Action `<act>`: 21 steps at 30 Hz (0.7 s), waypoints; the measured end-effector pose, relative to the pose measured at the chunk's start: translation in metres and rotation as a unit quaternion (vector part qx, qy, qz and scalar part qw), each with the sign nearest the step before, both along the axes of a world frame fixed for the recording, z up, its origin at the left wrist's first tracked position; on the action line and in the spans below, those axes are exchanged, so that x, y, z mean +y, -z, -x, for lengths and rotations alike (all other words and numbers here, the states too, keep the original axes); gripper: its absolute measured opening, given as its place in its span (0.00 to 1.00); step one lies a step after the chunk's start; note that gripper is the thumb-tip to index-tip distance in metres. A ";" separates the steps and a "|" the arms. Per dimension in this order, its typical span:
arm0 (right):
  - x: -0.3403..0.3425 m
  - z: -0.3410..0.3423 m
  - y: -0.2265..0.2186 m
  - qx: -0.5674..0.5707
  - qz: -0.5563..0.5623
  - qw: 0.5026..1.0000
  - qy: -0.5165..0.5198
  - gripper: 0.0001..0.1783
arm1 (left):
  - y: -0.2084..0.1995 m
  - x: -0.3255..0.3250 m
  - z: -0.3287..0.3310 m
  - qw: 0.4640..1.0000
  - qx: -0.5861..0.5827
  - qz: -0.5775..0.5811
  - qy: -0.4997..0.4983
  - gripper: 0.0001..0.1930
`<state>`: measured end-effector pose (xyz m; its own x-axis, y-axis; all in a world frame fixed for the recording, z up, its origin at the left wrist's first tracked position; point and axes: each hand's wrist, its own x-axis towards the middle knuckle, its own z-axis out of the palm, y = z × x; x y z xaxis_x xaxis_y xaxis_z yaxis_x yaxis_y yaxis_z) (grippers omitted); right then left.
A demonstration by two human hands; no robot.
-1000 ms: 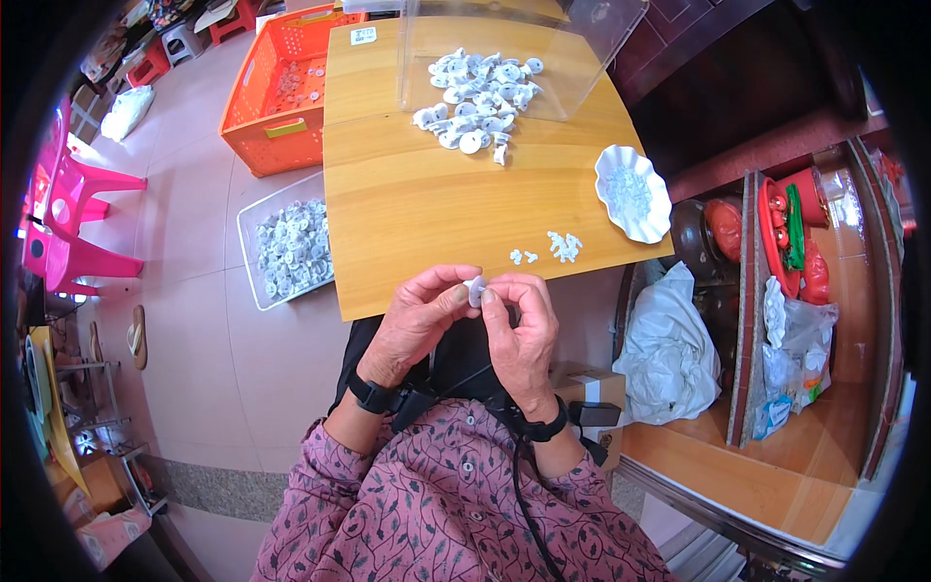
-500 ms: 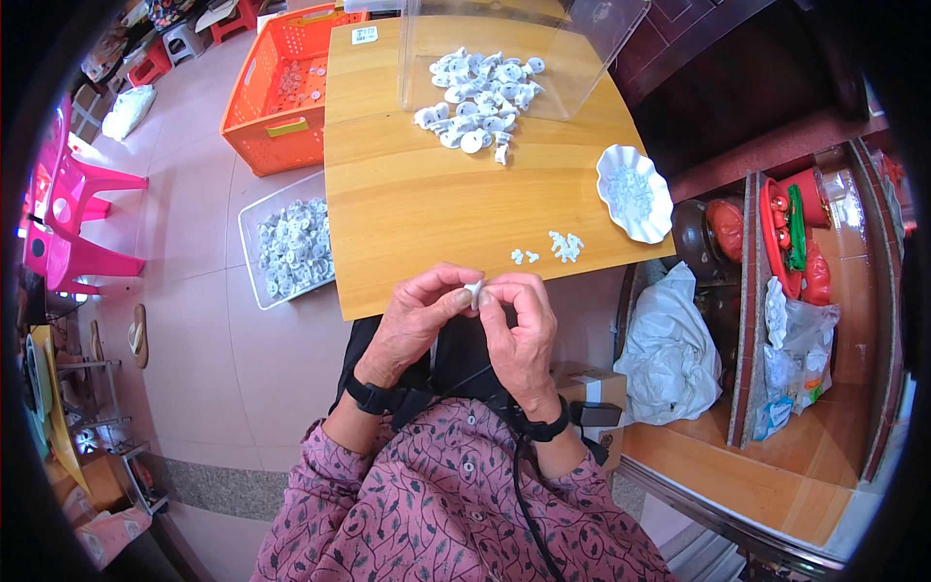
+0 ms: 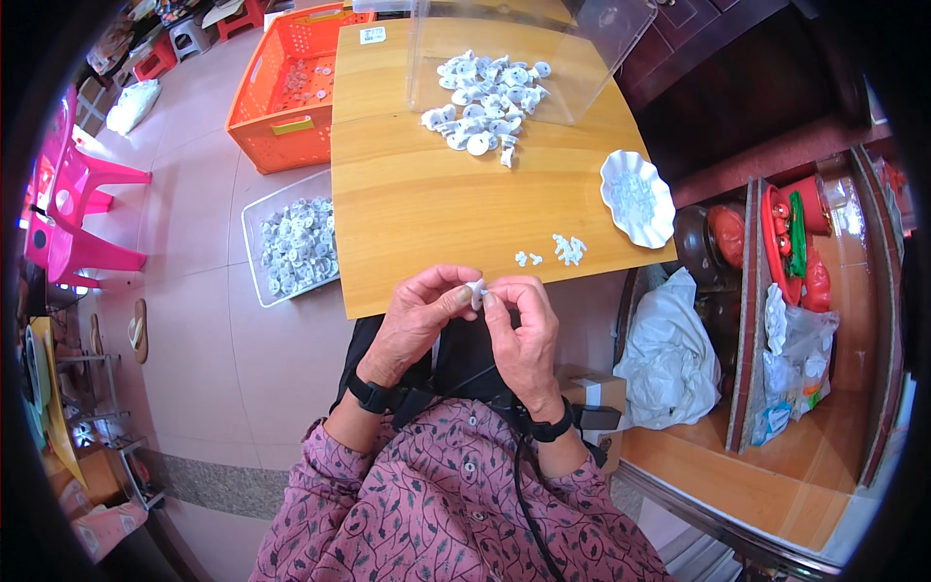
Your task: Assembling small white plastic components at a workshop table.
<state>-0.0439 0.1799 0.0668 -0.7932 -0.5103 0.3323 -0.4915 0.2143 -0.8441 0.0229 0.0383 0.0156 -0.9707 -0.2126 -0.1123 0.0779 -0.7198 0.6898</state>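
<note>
Just off the table's near edge, both hands meet around a small white plastic part (image 3: 476,295) with a round disc. My left hand (image 3: 419,318) pinches it between thumb and fingertips. My right hand (image 3: 525,332) has its thumb and forefinger pressed together at the part's right side; any tiny piece between them is too small to make out. On the wooden table (image 3: 427,218) beyond lie small white pegs (image 3: 570,249), a few of them set apart to the left. A pile of white disc-shaped parts (image 3: 490,102) is farther back.
At the table's right edge sits a white scalloped dish (image 3: 637,199) with small clear pieces. A clear bin (image 3: 291,247) full of similar parts and an orange crate (image 3: 281,87) stand left of the table. A clear plastic box (image 3: 572,73) rests behind the pile. Shelves (image 3: 752,320) rise on the right.
The white part has turned a little in my fingers, so its disc faces me more. Both hands stay in nearly the same place; the view has shifted slightly.
</note>
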 end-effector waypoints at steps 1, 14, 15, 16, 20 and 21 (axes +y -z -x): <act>-0.001 -0.001 0.000 0.010 -0.007 1.000 0.003 0.04 | 0.000 0.000 0.000 1.000 0.000 0.000 -0.001 0.12; -0.002 -0.002 0.009 0.025 -0.018 0.999 0.021 0.04 | 0.002 0.003 -0.001 0.998 -0.009 0.067 -0.007 0.10; -0.002 -0.001 0.009 0.026 -0.018 0.999 0.023 0.04 | 0.002 0.003 -0.001 0.998 -0.010 0.069 -0.008 0.11; -0.002 -0.002 0.009 0.027 -0.018 0.999 0.025 0.04 | 0.001 0.003 -0.001 0.998 -0.010 0.069 -0.007 0.11; -0.002 -0.003 0.007 0.027 -0.016 0.999 0.026 0.04 | 0.000 0.004 -0.001 0.999 -0.004 0.040 -0.006 0.11; -0.002 -0.004 0.007 0.032 -0.015 0.999 0.025 0.05 | 0.001 0.004 -0.001 1.000 -0.001 0.020 -0.007 0.12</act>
